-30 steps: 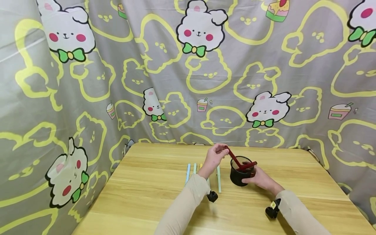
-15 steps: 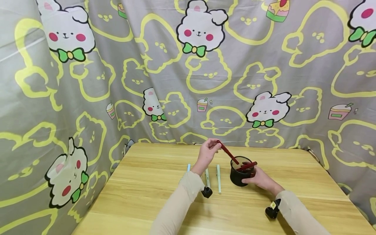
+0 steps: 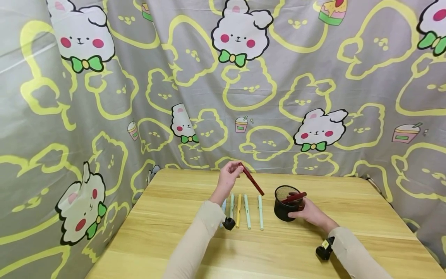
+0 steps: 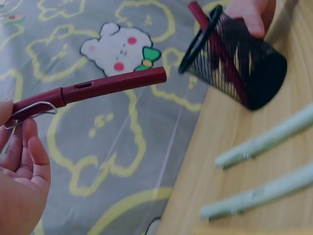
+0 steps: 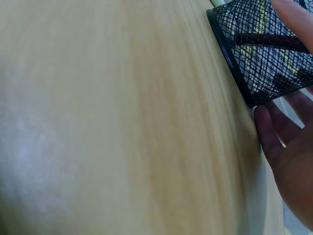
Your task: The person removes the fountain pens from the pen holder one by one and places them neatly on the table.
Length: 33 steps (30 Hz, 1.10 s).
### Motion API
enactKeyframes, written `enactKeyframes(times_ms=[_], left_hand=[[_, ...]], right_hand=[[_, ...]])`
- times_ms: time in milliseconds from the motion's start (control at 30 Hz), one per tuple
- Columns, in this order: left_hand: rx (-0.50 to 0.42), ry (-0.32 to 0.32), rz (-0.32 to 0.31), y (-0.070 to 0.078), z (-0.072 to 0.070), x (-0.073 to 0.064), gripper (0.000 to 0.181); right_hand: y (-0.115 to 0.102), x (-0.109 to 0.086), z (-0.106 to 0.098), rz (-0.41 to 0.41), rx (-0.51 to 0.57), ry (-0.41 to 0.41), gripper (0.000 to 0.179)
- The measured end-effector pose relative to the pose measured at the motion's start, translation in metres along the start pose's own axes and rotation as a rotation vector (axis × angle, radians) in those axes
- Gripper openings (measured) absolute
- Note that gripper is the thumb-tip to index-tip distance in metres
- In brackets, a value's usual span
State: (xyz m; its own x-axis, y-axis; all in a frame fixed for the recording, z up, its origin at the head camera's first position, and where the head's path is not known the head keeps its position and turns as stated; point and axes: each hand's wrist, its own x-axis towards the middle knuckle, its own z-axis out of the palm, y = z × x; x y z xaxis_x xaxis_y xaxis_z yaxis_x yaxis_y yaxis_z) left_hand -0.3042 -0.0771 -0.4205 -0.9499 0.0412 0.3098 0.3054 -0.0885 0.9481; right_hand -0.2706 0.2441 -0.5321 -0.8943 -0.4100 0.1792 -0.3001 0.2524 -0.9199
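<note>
Pinched at its clip end in my left hand (image 3: 228,179), a dark red pen (image 3: 252,179) slants down to the right above the table. Its silver clip and barrel show plainly in the left wrist view, where the pen (image 4: 115,84) points toward the pen holder. My right hand (image 3: 311,213) grips the black mesh pen holder (image 3: 283,212) from its right side, thumb in front and fingers behind. Inside the holder leans a second dark red pen (image 3: 294,197), its end jutting past the rim. The right wrist view shows the mesh holder (image 5: 264,54) against the fingers.
Left of the holder, several pens lie side by side on the wooden table (image 3: 278,252): a yellow pen (image 3: 238,211), a mint pen (image 3: 260,213), other pale green ones, and a light blue pen partly behind the left wrist. A patterned curtain (image 3: 209,77) hangs behind.
My left hand has drawn its red pen out of the mesh holder, up and to the left, over the row of pens. My right hand and the holder have stayed put.
</note>
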Motion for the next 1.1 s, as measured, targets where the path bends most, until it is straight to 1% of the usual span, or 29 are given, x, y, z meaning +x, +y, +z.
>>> enactKeyframes(times_ms=[100, 200, 333, 433, 633, 733, 900, 1100], left_hand=[[0.026, 0.008, -0.009, -0.002, -0.012, 0.0, 0.027], [0.032, 0.005, -0.037, -0.003, -0.023, -0.001, 0.028], [0.028, 0.004, -0.05, -0.006, -0.037, -0.003, 0.028], [0.044, 0.008, -0.036, -0.008, -0.046, -0.005, 0.029], [0.097, 0.03, -0.053, -0.011, -0.065, -0.006, 0.027], [0.118, 0.049, -0.056, -0.013, -0.073, -0.008, 0.027], [0.174, 0.051, -0.059, -0.017, -0.087, -0.009, 0.03], [0.231, 0.046, -0.074, -0.02, -0.098, -0.011, 0.028]], right_hand=[[0.0, 0.0, 0.0, -0.016, 0.015, 0.003, 0.064], [0.0, 0.0, 0.0, -0.023, 0.036, 0.0, 0.062], [0.0, 0.0, 0.0, -0.021, 0.046, -0.005, 0.06], [0.0, 0.0, 0.0, -0.025, 0.042, -0.006, 0.058], [0.0, 0.0, 0.0, -0.034, 0.049, -0.01, 0.059], [0.001, 0.0, 0.0, -0.03, 0.024, 0.004, 0.059], [0.0, 0.0, -0.001, -0.036, -0.031, 0.022, 0.054], [-0.002, -0.001, 0.0, -0.03, -0.03, 0.021, 0.052]])
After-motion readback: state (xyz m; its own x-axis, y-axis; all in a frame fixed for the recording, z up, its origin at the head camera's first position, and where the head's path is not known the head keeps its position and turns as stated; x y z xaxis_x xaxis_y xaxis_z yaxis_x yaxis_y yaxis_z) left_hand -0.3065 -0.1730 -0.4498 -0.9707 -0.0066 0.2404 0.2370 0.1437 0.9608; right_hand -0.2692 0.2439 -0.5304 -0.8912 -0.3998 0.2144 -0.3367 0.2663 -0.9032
